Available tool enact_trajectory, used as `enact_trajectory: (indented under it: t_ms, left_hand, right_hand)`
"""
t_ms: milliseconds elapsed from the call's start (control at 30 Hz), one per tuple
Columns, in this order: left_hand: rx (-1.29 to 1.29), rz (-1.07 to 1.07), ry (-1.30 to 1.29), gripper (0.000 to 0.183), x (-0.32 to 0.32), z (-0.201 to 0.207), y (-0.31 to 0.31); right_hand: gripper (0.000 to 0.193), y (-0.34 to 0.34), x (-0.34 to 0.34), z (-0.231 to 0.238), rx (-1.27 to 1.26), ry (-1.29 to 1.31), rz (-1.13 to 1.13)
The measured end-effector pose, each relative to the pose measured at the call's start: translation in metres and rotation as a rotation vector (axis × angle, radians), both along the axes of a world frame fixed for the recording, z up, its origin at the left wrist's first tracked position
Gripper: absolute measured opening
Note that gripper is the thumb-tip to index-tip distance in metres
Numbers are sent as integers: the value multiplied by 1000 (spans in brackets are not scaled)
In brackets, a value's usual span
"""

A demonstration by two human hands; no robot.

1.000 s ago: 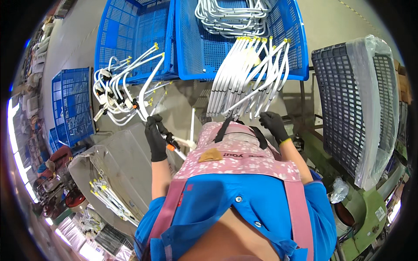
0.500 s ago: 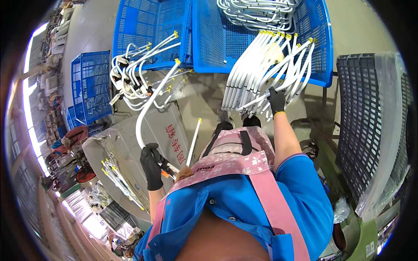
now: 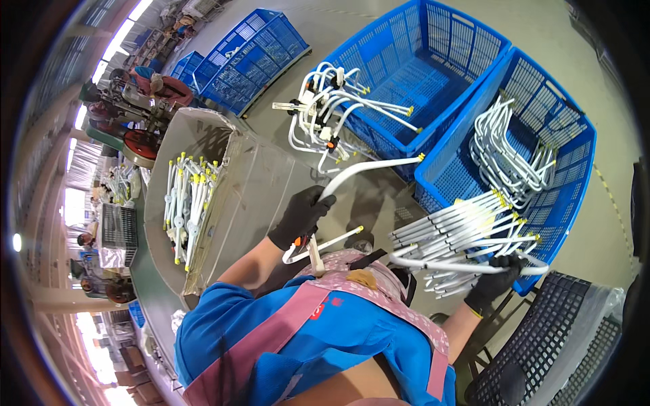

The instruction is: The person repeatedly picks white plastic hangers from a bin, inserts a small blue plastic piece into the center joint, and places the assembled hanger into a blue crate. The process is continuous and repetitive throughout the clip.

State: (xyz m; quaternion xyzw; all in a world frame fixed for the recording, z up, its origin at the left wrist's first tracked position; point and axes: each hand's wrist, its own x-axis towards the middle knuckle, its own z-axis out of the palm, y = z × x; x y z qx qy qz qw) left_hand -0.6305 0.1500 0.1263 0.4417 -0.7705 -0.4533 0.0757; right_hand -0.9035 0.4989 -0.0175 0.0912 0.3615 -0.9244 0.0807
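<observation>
Crates [image 3: 460, 30] of blue plastic stand side by side ahead. A grey carton [image 3: 261, 169] at the left holds yellow-tipped rods [image 3: 195, 196]. In the right crate lies a pile [image 3: 504, 152] of bent white tubes; a row [image 3: 447, 227] of similar ones leans over its near rim. A jointed cluster [image 3: 315, 118] hangs by the left crate's near corner.

The left tube [image 3: 369, 165], white and curved, runs from the left hand [image 3: 305, 213] toward the crates. The right tube [image 3: 440, 266] lies across the row's near part, in the right hand [image 3: 497, 277].

Both tubes look stiff and fairly light for their length, probably smooth enough to roll in a loose glove. They should not break easily, though the finish may scratch. Held off-centre, each will likely swing at its far end, so the straight stretch near the bend seems the surest hold.

Both hands are gloved in black, fingers curled narrow: the left round its tube's near end, the right round its tube close to the bend. An orange clip [image 3: 298, 241] and a thin tube [image 3: 342, 238] show below the left glove; how they join is hidden. A yellow cap [image 3: 420, 158] tips the left tube.
</observation>
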Motion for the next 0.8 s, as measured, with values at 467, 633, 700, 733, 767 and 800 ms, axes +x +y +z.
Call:
enact_trajectory:
  t_ms: [467, 633, 700, 733, 767, 800]
  left_hand:
    - [-243, -215, 196, 19, 60, 24, -111]
    - [-336, -305, 354, 21, 61, 29, -133]
    - [-308, -341, 437, 24, 63, 38, -135]
    - [-315, -347, 452, 23, 63, 43, -134]
    - [-312, -353, 447, 23, 63, 50, -132]
    - [-236, -352, 484, 21, 65, 56, -126]
  right_hand:
    - [27, -39, 168, 227, 867, 268, 59]
    - [13, 19, 283, 226, 1160, 177, -154]
    - [14, 44, 310, 213, 1388, 122, -342]
    - [14, 54, 321, 207, 1491, 70, -430]
    - [14, 62, 333, 201, 1515, 35, -484]
    - [13, 66, 340, 193, 1574, 173, -538]
